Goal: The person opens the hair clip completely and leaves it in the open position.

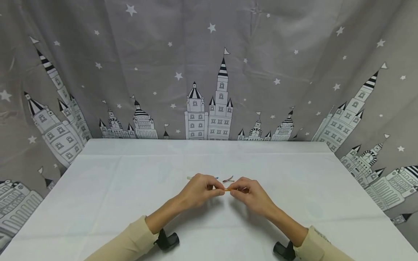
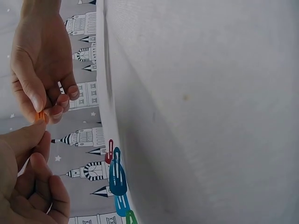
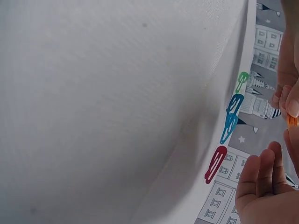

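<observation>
Above the white table, both hands pinch a small orange hair clip [image 1: 227, 189] between thumb and fingertips. My left hand [image 1: 200, 191] grips its left end, and my right hand [image 1: 252, 194] has the other end. Most of the orange clip [image 2: 41, 115] is hidden by fingertips in the left wrist view. Beyond the hands lie more snap hair clips: a red clip [image 3: 216, 164], two blue ones, of which the darker blue clip [image 2: 117, 173] stands out, and a green clip [image 3: 242, 81]. From the head, the left hand partly covers this row.
A white cloth covers the table [image 1: 130, 195], with a few fold lines. Behind it hangs a grey curtain [image 1: 156, 47] printed with castles and stars. A black wrist mount [image 1: 168, 241] sits at the left cuff, and another mount [image 1: 284, 251] at the right.
</observation>
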Available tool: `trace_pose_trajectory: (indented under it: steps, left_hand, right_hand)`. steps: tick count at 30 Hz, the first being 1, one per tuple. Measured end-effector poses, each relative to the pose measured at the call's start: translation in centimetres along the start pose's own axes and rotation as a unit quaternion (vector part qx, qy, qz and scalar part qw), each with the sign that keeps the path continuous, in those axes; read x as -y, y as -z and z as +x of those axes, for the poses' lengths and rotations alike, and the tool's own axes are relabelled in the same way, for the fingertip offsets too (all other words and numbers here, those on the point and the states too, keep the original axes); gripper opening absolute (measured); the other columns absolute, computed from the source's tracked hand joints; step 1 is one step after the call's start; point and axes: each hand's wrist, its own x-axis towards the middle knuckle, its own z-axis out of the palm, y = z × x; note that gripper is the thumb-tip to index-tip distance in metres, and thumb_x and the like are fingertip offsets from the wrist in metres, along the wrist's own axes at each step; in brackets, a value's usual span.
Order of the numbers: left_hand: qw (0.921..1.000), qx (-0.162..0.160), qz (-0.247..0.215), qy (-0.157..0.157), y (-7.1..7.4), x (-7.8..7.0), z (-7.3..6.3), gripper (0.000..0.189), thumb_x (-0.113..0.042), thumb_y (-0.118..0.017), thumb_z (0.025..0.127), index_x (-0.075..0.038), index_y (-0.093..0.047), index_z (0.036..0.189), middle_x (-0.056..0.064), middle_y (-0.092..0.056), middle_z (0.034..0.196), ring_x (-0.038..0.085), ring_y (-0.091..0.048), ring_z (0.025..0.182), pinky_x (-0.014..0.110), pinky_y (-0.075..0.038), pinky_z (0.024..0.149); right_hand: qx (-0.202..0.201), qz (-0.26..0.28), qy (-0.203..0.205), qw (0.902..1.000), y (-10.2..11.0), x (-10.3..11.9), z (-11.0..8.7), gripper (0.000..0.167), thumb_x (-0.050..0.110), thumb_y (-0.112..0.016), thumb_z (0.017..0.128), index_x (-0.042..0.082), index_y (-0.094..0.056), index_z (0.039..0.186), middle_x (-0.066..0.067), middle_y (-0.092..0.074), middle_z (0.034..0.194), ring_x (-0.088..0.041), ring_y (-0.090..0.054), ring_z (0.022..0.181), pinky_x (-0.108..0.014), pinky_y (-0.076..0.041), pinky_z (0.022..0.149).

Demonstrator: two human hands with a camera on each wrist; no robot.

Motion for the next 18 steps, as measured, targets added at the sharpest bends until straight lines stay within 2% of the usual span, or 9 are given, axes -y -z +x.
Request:
trace_pose_trajectory:
  steps: [6,18]
  left_hand:
    - [0.9997,0.021,0.000,-0.014,0.2,0.3,-1.0,0.006,-0.010,-0.075,0.087,-0.010,-0.079,0.092,-0.010,-0.071,0.084,0.003,-0.052,0.068,0.023,-0.044,0.062]
    - [0.9969,0.053,0.022,-0.054,0.2,0.3,-1.3,0.004,-0.013,-0.072,0.091,-0.012,-0.076,0.091,-0.012,-0.067,0.082,0.001,-0.046,0.063,0.021,-0.040,0.057]
  right_hand:
    - [-0.005,-0.012,0.002,0.9999,-1.2,0.6,-0.7,0.012,0.009,-0.068,0.093,0.009,-0.076,0.101,-0.001,-0.067,0.096,-0.016,-0.059,0.088,-0.030,-0.050,0.077]
    - [0.021,-0.015,0.026,0.9993,-1.1,0.9,-1.1,0.011,0.010,-0.066,0.094,0.008,-0.076,0.098,0.002,-0.065,0.093,-0.015,-0.056,0.085,-0.028,-0.047,0.075]
